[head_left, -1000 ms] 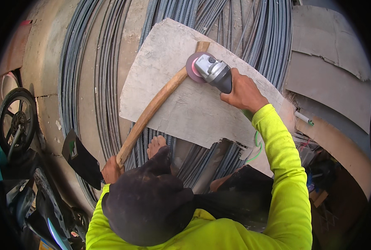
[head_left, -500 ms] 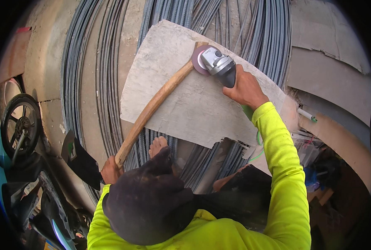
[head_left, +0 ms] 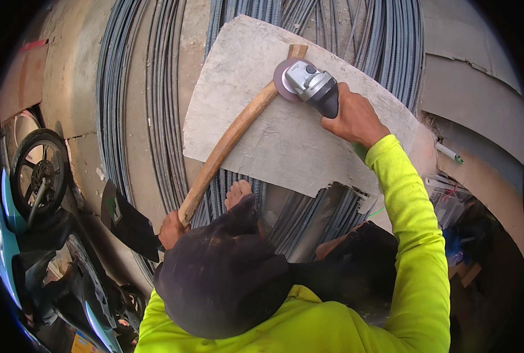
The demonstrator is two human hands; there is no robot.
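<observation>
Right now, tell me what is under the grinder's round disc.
The curved wooden piece runs under the disc, showing on both sides of it, with the pale board beneath. The stretch the disc covers is hidden, so contact cannot be confirmed.

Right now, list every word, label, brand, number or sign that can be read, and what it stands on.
No text can be read.
Silver-and-black angle grinder: any marking on its head is too small to read.
Yellow-orange package, lower left: any print is too small and blurred.
Curved brown wooden handle: no lettering shows.
</observation>
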